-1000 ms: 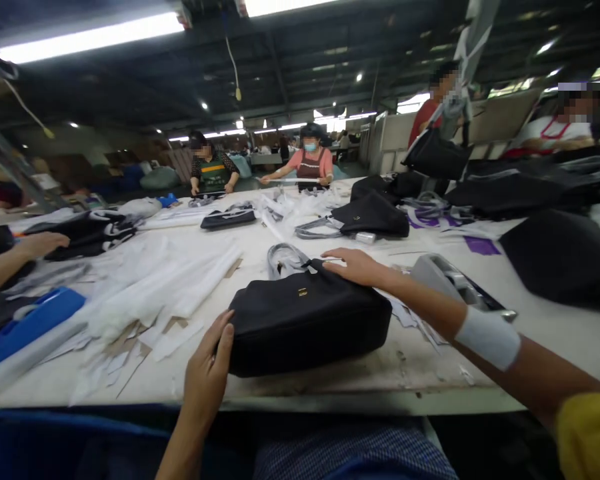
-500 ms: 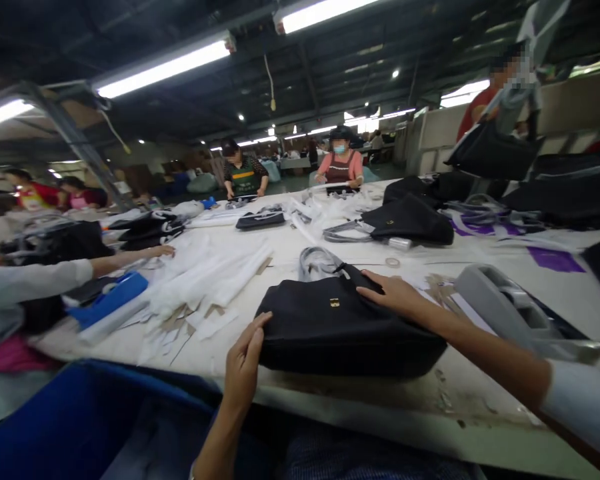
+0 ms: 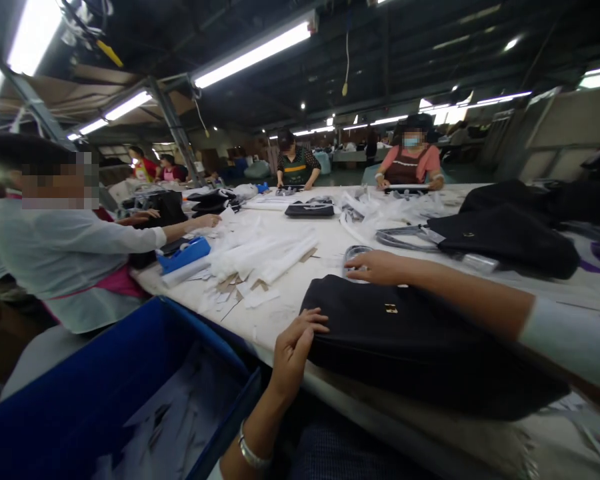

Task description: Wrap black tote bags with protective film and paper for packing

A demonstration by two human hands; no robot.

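A black handbag (image 3: pixel 365 327) with a small gold clasp (image 3: pixel 391 309) lies on its side at the table's front edge. My left hand (image 3: pixel 296 347) rests on the bag's left corner, fingers stretched out and lying on the black surface. Over the bag's far side reaches my right hand (image 3: pixel 380 268), its fingers extended at the handle (image 3: pixel 356 252), which is wrapped in clear or grey plastic. The fingertips overlap the handle, and no closed grip shows. My right forearm hides part of the bag's top.
Left of the bag lie white wrapping sheets (image 3: pixel 265 253) and a blue tape dispenser (image 3: pixel 185 255). A blue bin (image 3: pixel 130 360) with scraps stands below the table. Another black bag (image 3: pixel 505 233) lies at right. A co-worker in a white top (image 3: pixel 80 253) sits at left; others work across the table.
The view has turned left, bringing the co-worker and more of the bin into sight. My right hand has moved from the bag's top to its handle; my left hand stays at the corner.
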